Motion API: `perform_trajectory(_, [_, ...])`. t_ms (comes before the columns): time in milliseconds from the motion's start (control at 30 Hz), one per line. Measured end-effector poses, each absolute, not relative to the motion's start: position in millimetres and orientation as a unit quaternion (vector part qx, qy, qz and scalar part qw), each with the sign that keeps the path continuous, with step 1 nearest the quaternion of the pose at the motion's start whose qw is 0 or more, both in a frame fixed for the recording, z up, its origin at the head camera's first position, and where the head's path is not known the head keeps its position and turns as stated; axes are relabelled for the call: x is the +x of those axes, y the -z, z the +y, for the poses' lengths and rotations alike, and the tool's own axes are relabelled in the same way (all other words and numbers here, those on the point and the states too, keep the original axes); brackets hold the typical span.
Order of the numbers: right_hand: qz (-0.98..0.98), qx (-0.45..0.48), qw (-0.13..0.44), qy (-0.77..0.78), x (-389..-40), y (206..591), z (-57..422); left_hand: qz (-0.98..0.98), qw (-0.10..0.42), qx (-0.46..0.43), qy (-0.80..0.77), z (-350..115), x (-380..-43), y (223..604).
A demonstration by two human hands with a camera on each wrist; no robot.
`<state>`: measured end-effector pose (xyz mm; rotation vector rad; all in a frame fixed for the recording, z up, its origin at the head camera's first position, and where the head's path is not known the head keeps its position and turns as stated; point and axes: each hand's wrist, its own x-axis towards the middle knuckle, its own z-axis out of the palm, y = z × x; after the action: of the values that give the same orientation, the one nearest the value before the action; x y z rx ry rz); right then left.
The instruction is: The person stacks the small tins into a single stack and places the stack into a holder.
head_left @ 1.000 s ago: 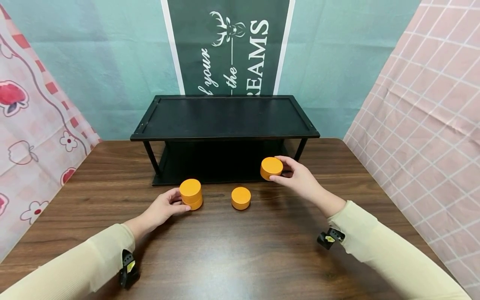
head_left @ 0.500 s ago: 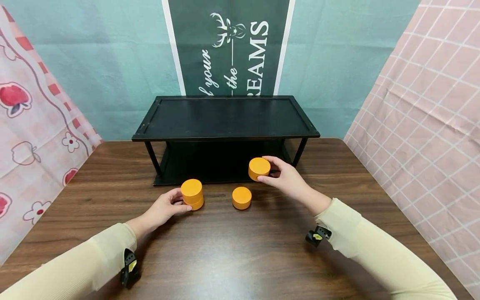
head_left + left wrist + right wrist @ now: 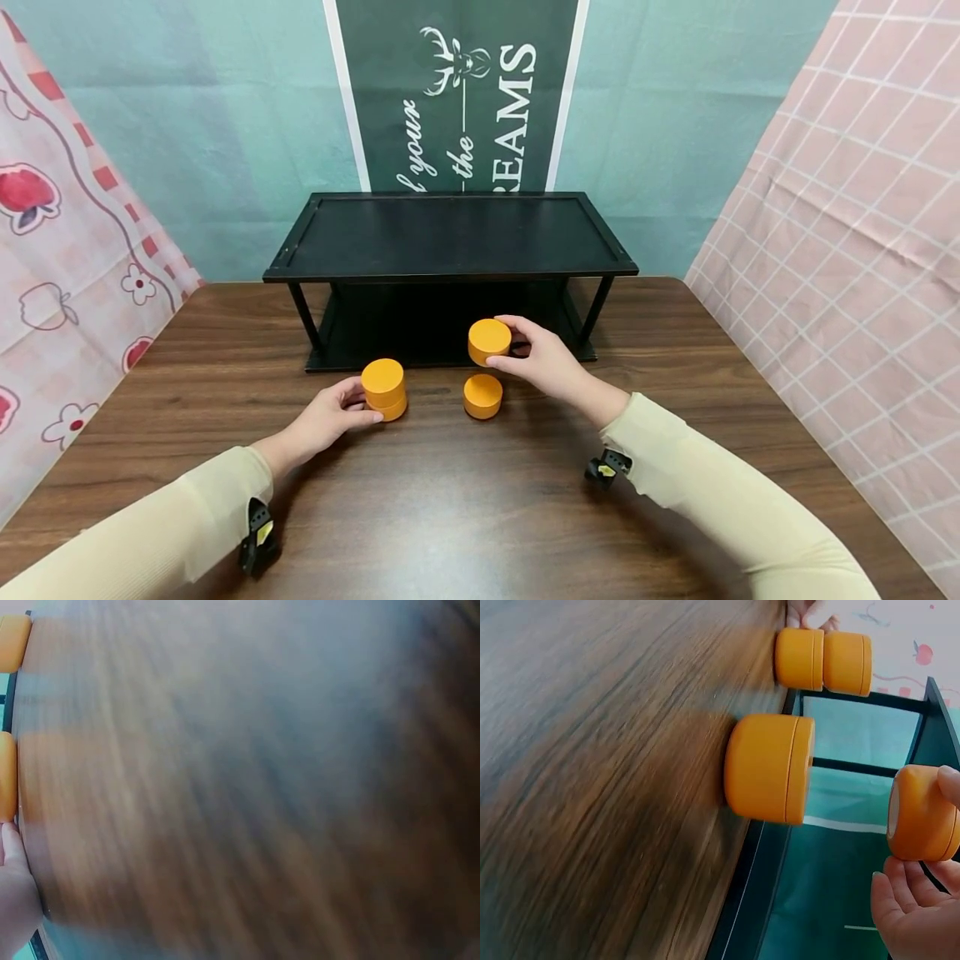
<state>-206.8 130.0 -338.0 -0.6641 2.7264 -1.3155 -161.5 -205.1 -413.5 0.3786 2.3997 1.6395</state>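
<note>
Two orange round lidded jars stand stacked left of centre, an upper jar (image 3: pixel 383 379) on a lower jar (image 3: pixel 392 412). My left hand (image 3: pixel 324 421) grips the lower one, thumb at its front near the table. A single jar (image 3: pixel 482 397) of the same kind stands upright to the right of the stack. Above and just behind it, my right hand (image 3: pixel 551 367) holds another orange jar (image 3: pixel 489 340) by its side, fingers behind and thumb in front. In the right wrist view this held jar (image 3: pixel 921 814) is raised off the table, apart from the single jar (image 3: pixel 769 769).
Behind the jars stands a black two-tier rack (image 3: pixel 450 237), its lower shelf (image 3: pixel 405 325) close to the jars. The brown wooden table (image 3: pixel 450 500) spreads in front. Cloths hang round it: a teal one (image 3: pixel 247 125) behind, a pink checked one (image 3: pixel 847 250) at right.
My right hand has carried its jar leftward, from right of the single jar to above and behind it. The left hand and the stack have stayed in place.
</note>
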Motion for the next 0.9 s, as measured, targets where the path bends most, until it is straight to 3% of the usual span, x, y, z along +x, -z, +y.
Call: perform_trajectory(900, [0.868, -0.25, 0.037, 0.427, -206.8, 344.7, 75.5, 0.814, 0.1, 0.131, -0.558, -204.5, -162.4, 416.1])
